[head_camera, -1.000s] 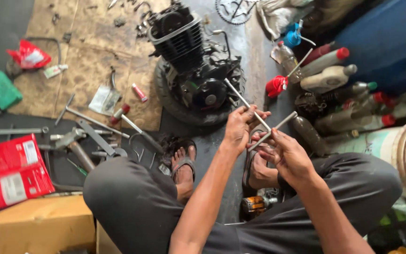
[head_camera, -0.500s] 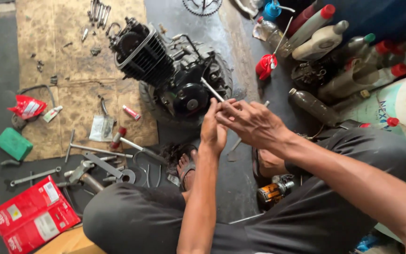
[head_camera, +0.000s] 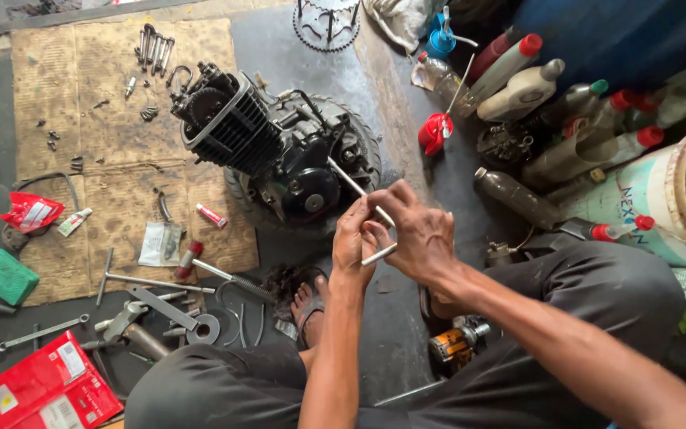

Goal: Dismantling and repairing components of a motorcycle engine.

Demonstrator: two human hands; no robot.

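Two bare hands meet above the motorcycle engine (head_camera: pixel 279 155), which sits on the floor between the seated person's knees. The left hand (head_camera: pixel 352 242) and right hand (head_camera: pixel 416 230) are both closed on slender metal rods (head_camera: pixel 356 187), one rod slanting up toward the engine, a second (head_camera: pixel 379 254) jutting out below the fingers, held close to the face, apparently for inspection. Loose wrenches (head_camera: pixel 41 332), bolts (head_camera: pixel 155 46) and a red carton (head_camera: pixel 37 389) lie on cardboard (head_camera: pixel 113 103) to the left, within reach; oil bottles (head_camera: pixel 522 91) stand to the right.
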